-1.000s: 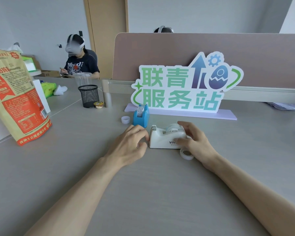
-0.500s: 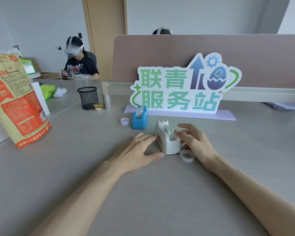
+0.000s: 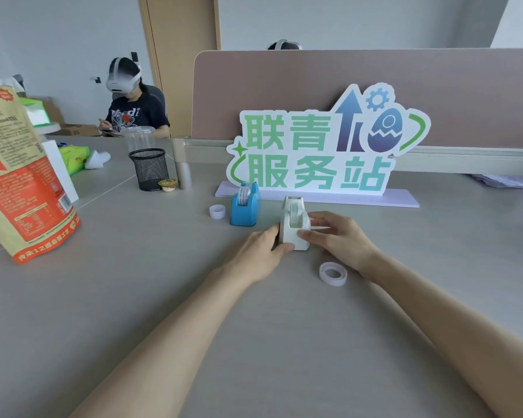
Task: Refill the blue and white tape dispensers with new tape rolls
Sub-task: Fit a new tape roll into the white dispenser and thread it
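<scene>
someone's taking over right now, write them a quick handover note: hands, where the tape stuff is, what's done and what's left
Left hand: steadying the white dispenser on its left side.
Right hand: fingers on its right side.
White dispenser stands end-on on the desk; a roll seems seated, hard to confirm.
Blue dispenser behind-left, roll loaded.
Loose tape roll lies flat by the right wrist.
Small white core left of the blue one.
Left: check the white dispenser's roll, clear leftovers.
</scene>
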{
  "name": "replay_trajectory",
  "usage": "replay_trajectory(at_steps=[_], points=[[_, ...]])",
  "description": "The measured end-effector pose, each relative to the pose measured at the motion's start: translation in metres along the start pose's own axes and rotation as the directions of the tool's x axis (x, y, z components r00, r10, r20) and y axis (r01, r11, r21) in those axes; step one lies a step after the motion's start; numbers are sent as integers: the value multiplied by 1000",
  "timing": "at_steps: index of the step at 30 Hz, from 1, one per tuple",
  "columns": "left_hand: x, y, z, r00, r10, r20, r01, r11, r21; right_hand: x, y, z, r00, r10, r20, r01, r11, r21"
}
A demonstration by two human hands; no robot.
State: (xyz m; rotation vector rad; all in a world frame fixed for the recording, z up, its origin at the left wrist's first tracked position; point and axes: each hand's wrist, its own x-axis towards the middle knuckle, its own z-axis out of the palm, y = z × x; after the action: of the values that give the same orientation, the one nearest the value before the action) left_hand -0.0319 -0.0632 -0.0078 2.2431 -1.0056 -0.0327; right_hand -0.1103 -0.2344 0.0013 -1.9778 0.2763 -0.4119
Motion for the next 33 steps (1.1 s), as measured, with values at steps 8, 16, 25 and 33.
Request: replay_trajectory(at_steps=[8, 16, 25, 33], points=[[40, 6, 16, 991, -94, -95, 105, 987, 120, 38, 12, 1, 996, 62, -57, -55, 992, 113], [36, 10, 13, 982, -105, -156, 139, 965, 222, -3, 6, -5, 995, 8, -102, -2, 998, 58], [-2, 4, 11, 994, -74, -85, 90, 974, 208, -88, -7, -17, 982, -190, 18, 174, 856, -486], [1, -5, 13, 991, -15, -133, 40, 982, 182, -34, 9, -27, 957, -286, -51, 183, 729, -660]])
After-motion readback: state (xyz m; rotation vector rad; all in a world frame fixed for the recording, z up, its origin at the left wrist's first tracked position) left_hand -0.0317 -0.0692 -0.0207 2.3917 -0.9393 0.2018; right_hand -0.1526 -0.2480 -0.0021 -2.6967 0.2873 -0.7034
